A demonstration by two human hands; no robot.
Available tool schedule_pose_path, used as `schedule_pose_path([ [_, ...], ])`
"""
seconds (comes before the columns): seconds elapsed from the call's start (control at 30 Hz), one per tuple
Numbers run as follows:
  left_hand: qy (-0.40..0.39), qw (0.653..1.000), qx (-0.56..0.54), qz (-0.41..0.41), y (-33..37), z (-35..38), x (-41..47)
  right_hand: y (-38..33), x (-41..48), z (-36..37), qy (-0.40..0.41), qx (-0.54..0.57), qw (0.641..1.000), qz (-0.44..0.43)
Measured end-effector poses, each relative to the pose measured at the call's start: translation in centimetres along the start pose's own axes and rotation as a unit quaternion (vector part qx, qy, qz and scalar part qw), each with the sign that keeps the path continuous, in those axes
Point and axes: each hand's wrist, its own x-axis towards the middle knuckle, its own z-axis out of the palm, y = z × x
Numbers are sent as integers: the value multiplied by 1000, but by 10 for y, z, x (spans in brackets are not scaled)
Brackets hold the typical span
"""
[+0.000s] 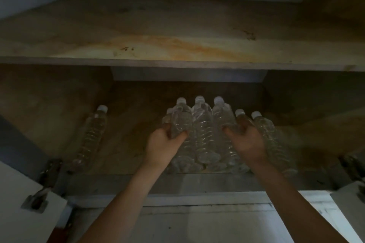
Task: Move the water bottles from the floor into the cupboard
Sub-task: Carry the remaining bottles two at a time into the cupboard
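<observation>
Bottles lie side by side in the cupboard, caps far; left hand grips a left one, right hand a right one.

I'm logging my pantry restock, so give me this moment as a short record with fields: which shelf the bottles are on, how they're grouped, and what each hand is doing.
place: cupboard, dim light
upper shelf: stained wood
lower shelf: water bottles, seven white caps visible
cluster: six bottles packed together at centre
lone bottle: apart, at the left
left grip: fingers curled round the left-side bottle of the cluster
right grip: fingers curled round the right-side bottle of the cluster
</observation>
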Motion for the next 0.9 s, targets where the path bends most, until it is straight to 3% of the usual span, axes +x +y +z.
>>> schedule_pose_path([
  [0.17, 13, 992, -110, 54, -16, 2, -29, 22, -25, 3, 27, 107, 993, -47],
  [0.4, 26, 990, -81, 115, -27, 2, -39, 29, -42, 10, 47, 135, 987, -76],
  [0.7, 18, 992, -70, 108, -26, 2, -32, 35, -28, 15, 47, 116, 988, -94],
  [0.8, 24, 991, -47, 122, -33, -5, -38, 33, -41, 13, 83, -8, 979, -186],
  [0.9, 8, 993, 16, 119, -45, -16, -48, 28, -54, 19, 55, -117, 925, -359],
])
